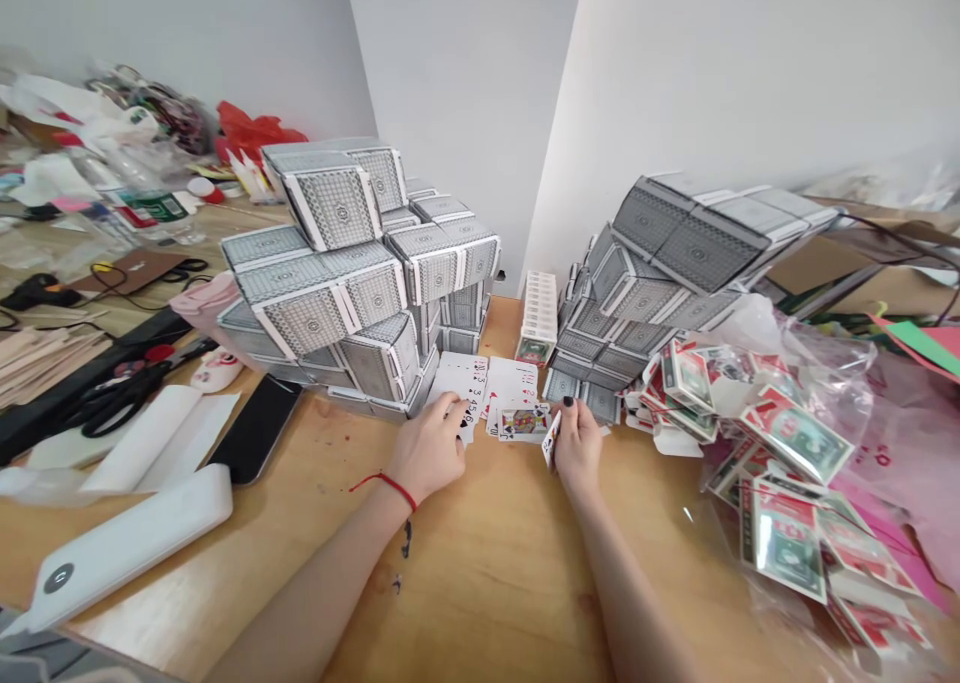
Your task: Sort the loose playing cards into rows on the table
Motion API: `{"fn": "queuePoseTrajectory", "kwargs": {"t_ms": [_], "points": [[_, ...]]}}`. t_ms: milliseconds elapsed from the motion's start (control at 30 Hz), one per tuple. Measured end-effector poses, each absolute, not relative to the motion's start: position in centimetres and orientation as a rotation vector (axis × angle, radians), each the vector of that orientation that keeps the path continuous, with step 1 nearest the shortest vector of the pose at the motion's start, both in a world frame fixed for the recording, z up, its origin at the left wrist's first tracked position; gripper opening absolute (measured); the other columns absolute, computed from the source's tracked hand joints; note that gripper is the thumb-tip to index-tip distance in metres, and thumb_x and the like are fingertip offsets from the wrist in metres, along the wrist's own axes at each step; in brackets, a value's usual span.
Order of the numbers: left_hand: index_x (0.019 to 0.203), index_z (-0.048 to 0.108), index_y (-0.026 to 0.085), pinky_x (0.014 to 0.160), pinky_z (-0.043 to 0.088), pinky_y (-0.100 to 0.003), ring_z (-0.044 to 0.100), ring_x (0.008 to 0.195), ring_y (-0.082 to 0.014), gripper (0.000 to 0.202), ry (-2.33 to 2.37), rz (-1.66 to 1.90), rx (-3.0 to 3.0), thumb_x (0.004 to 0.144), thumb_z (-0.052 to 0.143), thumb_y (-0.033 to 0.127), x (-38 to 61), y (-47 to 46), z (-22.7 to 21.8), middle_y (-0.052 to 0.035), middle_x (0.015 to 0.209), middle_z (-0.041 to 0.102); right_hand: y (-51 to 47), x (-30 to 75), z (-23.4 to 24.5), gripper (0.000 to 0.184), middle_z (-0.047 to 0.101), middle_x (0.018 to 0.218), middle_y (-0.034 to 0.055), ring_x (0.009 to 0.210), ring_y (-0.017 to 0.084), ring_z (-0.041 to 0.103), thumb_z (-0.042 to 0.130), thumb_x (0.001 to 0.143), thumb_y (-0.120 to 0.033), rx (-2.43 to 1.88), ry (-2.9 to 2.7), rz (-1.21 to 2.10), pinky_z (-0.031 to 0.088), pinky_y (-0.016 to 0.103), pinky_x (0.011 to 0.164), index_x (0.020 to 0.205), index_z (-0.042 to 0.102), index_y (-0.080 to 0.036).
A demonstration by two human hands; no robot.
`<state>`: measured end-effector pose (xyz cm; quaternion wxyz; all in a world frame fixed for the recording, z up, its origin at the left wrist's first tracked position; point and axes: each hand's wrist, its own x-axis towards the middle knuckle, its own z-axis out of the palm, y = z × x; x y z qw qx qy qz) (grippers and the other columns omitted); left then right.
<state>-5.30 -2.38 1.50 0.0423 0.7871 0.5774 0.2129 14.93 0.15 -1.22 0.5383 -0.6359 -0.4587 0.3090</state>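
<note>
My left hand (427, 448), a red string round its wrist, has curled fingers at the lower edge of overlapping spade playing cards (474, 395). Thumb and forefinger close on the lowest card, which shows a six. Upright in my right hand (579, 448) is a small bunch of playing cards (552, 439), gripped between thumb and fingers. Between the hands lies a face-up jack (525, 422) on a row of cards. Behind it, more overlapping cards (511, 379) with red numbers rest on the table (495, 563).
Tall stacks of blocks built from grey-backed cards stand at left (322, 303) and right (660, 263). A row of card boxes (537, 308) sits between them. Loose card boxes (787, 538) pile up at right. A black phone (259, 428), scissors (124, 398) and a white device (135, 548) lie left.
</note>
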Motion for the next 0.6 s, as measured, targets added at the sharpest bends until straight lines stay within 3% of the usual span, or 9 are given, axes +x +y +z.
{"fn": "queuePoseTrajectory", "kwargs": {"t_ms": [133, 267, 467, 600], "points": [[0.121, 0.038, 0.022, 0.057, 0.045, -0.030, 0.057, 0.067, -0.0185, 0.064, 1.809, 0.369, 2.372, 0.058, 0.050, 0.015, -4.9, -3.1, 2.3, -0.0097, 0.114, 0.043, 0.0, 15.1, -1.5, 0.051, 0.037, 0.040, -0.0035, 0.038, 0.010, 0.034, 0.030, 0.079, -0.062, -1.563, -1.033, 0.793, 0.026, 0.022, 0.038, 0.050, 0.037, -0.020], [0.119, 0.037, 0.021, 0.061, 0.046, -0.030, 0.058, 0.071, -0.0182, 0.059, 1.860, 0.269, 2.330, 0.061, 0.049, 0.017, -5.0, -3.2, 2.7, -0.0100, 0.120, 0.037, 0.0, 15.2, -1.6, 0.052, 0.033, 0.039, -0.0041, 0.039, 0.010, 0.031, 0.030, 0.077, -0.063, -1.630, -1.054, 0.718, 0.023, 0.022, 0.038, 0.046, 0.028, -0.022], [0.114, 0.038, 0.019, 0.067, 0.047, -0.032, 0.058, 0.075, -0.0184, 0.049, 1.850, 0.275, 2.302, 0.066, 0.049, 0.019, -5.1, -2.9, 2.4, -0.0097, 0.111, 0.038, 0.1, 14.7, -1.2, 0.048, 0.048, 0.050, -0.0016, 0.048, 0.012, 0.042, 0.037, 0.075, -0.062, -1.539, -1.192, 0.686, 0.032, 0.022, 0.046, 0.059, 0.047, -0.018], [0.104, 0.043, 0.017, 0.068, 0.047, -0.032, 0.057, 0.075, -0.0180, 0.036, 1.816, 0.343, 2.343, 0.069, 0.051, 0.025, -5.1, -2.9, 2.4, -0.0086, 0.107, 0.039, -0.1, 14.7, -1.5, 0.055, 0.043, 0.046, -0.0020, 0.044, 0.011, 0.039, 0.025, 0.081, -0.060, -1.486, -1.216, 0.747, 0.029, 0.022, 0.043, 0.060, 0.051, -0.017]]}}
